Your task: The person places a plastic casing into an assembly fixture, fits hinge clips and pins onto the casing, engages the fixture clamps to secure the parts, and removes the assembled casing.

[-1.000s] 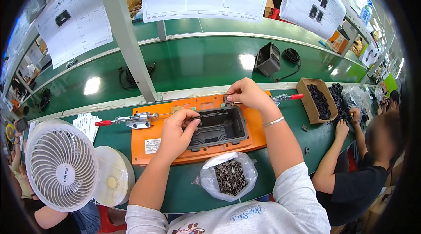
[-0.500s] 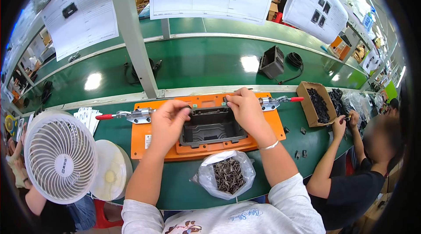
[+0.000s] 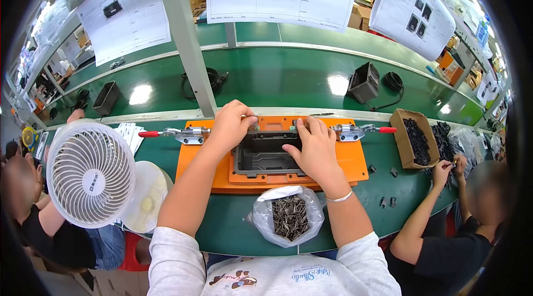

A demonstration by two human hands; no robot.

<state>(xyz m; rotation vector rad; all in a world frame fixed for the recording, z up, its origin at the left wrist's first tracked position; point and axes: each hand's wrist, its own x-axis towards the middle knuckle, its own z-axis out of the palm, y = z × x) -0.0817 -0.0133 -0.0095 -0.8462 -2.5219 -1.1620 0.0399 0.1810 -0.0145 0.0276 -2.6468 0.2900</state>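
Observation:
A black rectangular plastic box with an open top sits in an orange fixture. My left hand is at its rear left corner, thumb and index finger pinched together; anything between them is too small to make out. Over the rear right corner lies my right hand, index fingertip down beside the rim and thumb stretched apart over the opening. Toggle clamps with red handles, a left one and a right one, flank the box. Nearer me stands a plastic bag of metal screws or pins.
A white fan and a round white container stand at left. To the right are a cardboard box of black parts, small loose black pieces and a co-worker's hands. A metal post rises behind the fixture.
My left hand has shifted toward the box's rear left corner. My right thumb has come away from the fingers, spreading over the opening. The whole view has shifted slightly.

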